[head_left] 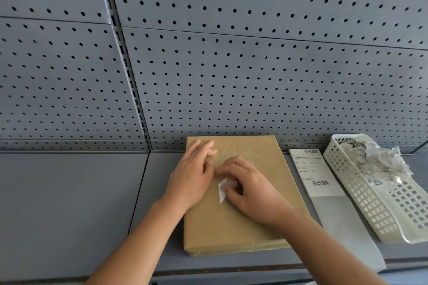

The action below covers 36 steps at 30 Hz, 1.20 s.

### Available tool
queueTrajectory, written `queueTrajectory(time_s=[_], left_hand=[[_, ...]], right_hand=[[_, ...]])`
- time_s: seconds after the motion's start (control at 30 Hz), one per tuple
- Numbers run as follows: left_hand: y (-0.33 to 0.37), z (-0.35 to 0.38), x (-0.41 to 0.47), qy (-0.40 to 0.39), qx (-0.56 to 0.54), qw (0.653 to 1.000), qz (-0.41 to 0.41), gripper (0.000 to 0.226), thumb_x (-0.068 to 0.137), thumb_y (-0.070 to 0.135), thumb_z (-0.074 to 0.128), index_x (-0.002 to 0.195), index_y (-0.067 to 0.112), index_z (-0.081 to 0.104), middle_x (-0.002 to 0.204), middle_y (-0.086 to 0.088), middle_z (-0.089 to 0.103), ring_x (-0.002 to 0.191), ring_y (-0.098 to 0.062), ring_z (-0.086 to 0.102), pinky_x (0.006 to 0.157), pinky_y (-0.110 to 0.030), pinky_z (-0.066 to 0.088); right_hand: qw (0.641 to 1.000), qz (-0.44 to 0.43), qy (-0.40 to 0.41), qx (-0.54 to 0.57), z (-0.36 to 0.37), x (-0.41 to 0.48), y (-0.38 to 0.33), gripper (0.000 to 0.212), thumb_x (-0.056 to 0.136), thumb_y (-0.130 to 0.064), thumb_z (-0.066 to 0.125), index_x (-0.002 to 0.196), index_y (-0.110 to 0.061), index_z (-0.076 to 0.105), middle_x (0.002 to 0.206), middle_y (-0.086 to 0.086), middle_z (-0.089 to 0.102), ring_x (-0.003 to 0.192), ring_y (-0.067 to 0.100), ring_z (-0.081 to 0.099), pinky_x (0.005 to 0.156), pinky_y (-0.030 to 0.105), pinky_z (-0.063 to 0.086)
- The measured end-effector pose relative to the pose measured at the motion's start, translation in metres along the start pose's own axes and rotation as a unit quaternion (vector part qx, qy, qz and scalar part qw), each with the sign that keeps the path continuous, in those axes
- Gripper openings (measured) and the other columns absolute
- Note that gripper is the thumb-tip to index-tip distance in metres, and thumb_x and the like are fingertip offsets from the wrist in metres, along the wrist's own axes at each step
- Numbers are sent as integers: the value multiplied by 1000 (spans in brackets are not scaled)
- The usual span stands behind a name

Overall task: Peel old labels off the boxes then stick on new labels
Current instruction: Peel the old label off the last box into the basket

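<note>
Brown cardboard box (238,194), flat, lower centre of frame, long axis running from the bottom edge up toward the grey pegboard wall (231,65); it lies on the grey tabletop (69,203).

Item: old label scrap (224,190), white, small, at mid-box, partly lifted and curled. I count it as still attached at one edge, though the join is hidden.

Item: my right hand (250,190), fingers curled, thumb and forefinger pinching the scrap. It sits directly over the scrap, so it is the nearer hand; I judge the pull should run back toward the lower right, along the box's length.

Item: my left hand (193,173), just left of the scrap, fingers loosely spread and pressed flat on the box, holding it down.

Item: new label sheet (312,172), printed with barcodes, on a long backing strip right of the box, untouched.

Item: white plastic basket (370,203), far right, holding torn label scraps (375,159).
</note>
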State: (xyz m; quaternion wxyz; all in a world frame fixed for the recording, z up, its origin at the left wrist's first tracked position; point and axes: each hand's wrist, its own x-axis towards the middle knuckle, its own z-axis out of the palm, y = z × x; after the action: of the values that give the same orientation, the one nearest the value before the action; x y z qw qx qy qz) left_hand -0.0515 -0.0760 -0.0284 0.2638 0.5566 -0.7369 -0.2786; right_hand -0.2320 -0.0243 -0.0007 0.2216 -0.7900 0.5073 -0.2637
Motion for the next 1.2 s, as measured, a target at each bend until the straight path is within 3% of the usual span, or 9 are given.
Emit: queueTrajectory(time_s=[0.1,0.23,0.43,0.53,0.63,0.87,1.0,1.13,1.2], left_hand=[[0,0,0,-1,-1,1000,-2,36,105,32,40,139,42,46,157,31,26,146,17,1,113,-48,36],[1,-1,-1,-1,2,1000,2,38,105,32,39,141,41,45,156,32,27,145,18,0,112,-46,36],[1,-2,-1,-1,8,1000,11,36,106,33,37,140,40,46,159,30,24,146,17,0,108,-40,34],[-2,-1,0,-6,13,1000,5,36,105,34,36,139,41,46,159,31,22,146,17,-1,113,-46,33],[-2,-1,0,-6,15,1000,-2,38,105,36,36,141,43,44,160,31,18,143,20,0,114,-48,32],[-8,1,2,-4,18,1000,2,37,104,40,35,140,46,44,161,32,17,143,18,3,115,-51,33],[-10,2,3,-3,20,1000,6,36,104,42,35,139,47,43,162,30,16,141,17,7,115,-52,33],[-15,1,4,0,17,1000,15,37,104,43,35,139,45,45,162,29,18,144,13,8,115,-47,32],[-15,1,4,1,17,1000,19,37,104,43,36,140,44,45,162,28,19,146,12,8,115,-47,31]], right_hand=[[998,-30,33,-45,5,-1,3,11,96,-15,61,102,-19,69,108,-10,54,100,12,54,90,26,46],[998,-36,53,-29,1,-6,2,11,98,-11,56,96,-17,65,103,-10,59,101,13,56,90,30,47],[990,52,82,99,-15,-24,-2,13,101,-10,53,98,-19,61,94,-9,67,91,13,63,83,27,50],[951,108,162,239,-28,-26,-5,12,102,-4,51,96,-11,59,89,3,65,80,23,67,78,34,55],[916,144,164,337,-42,-31,-7,9,101,-5,53,98,-5,61,87,9,64,77,24,67,79,37,56],[911,173,154,341,-58,-44,-4,15,92,-7,69,105,-9,60,84,4,63,78,15,60,76,33,50],[922,174,169,302,-64,-50,1,18,93,-12,69,106,-25,68,90,23,55,79,20,54,75,27,50],[930,175,196,258,-73,-56,3,21,99,-13,59,114,-25,70,90,-5,68,76,8,60,76,20,50],[929,175,218,240,-79,-60,6,25,101,-10,54,114,-23,71,98,-9,70,78,9,62,75,20,51]])
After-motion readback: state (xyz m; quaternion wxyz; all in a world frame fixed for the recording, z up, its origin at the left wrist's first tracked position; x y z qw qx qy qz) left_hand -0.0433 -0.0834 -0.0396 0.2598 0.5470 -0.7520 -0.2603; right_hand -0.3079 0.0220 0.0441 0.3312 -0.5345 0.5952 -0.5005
